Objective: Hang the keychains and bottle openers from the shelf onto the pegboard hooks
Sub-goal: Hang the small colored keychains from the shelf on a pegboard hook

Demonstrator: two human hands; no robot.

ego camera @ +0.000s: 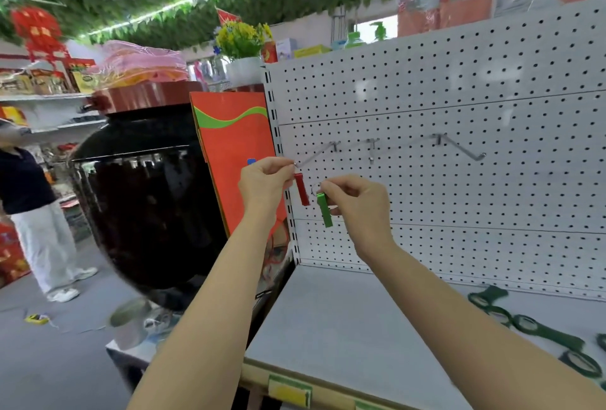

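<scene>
The shelf is a flat, light grey deck at the foot of the white pegboard. Several dark green bottle openers lie flat on its right-hand part, near the back. Price-label holders line its front edge.

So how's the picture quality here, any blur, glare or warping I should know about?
Head view: wide-angle warp bows the pegboard and shelf edges. The left hand with the red keychain and the right hand with the green one are fairly sharp; the dark openers at right are smeared. Glare streaks the black jar.
</scene>
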